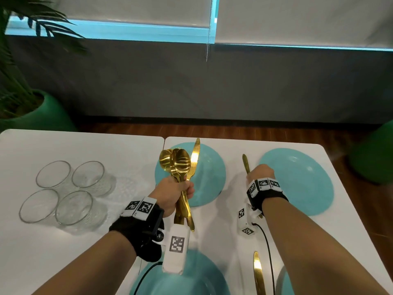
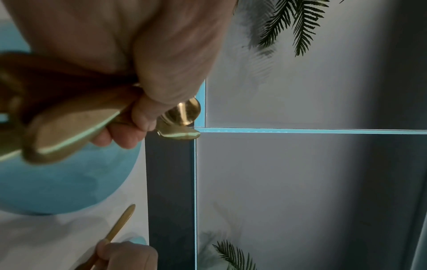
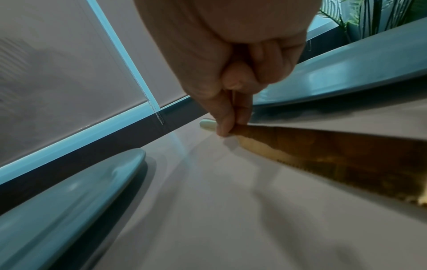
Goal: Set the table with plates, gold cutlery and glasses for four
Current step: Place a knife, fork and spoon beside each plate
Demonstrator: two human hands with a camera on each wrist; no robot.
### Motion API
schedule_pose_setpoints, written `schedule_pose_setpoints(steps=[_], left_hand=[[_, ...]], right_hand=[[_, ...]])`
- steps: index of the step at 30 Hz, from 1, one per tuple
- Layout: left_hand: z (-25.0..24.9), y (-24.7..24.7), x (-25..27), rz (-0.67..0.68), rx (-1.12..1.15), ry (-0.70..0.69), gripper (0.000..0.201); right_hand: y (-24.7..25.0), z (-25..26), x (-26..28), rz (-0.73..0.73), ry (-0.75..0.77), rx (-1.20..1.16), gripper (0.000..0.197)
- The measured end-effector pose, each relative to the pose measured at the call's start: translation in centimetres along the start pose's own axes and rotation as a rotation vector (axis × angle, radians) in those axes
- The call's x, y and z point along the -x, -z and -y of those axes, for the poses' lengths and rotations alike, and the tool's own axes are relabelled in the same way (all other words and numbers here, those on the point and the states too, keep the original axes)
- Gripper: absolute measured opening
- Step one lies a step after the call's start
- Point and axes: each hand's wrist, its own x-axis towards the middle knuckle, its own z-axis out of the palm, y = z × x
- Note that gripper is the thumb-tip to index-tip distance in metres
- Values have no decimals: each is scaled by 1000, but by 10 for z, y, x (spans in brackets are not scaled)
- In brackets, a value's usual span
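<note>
White tabletop [image 1: 234, 209] carries four teal plates. The right hand [image 1: 260, 174] pinches a gold knife [image 1: 246, 163], lowering it between the far plates [image 1: 297, 182]. The left hand [image 1: 175, 191] clutches spare cutlery [image 1: 180, 165] as stock; glasses [image 1: 63, 192] wait leftward.

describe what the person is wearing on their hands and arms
Both forearms are bare, no sleeves. Each wrist has a black strap carrying white blocks printed with black square tag codes. A white camera housing hangs under the left wrist. Thin black cables trail from both.
</note>
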Motion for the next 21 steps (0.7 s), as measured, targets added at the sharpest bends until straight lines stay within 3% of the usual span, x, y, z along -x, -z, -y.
schedule_pose_setpoints(steps=[2,5,12,21], left_hand=[[-1,-1,-2,0,-4,-12,14],[-3,0,-6,-13,-6,-18,10],[-4,3,-12,-9,-12,-23,12],[-7,1,-13,16,-24,-33,17]], right_hand=[[-1,2,-6,2,8,20,27],[-4,5,-20,18,-88,-152,30],[-16,5,-44,21,-54,-19,34],[-14,14,-49,-59,-23,143,14]])
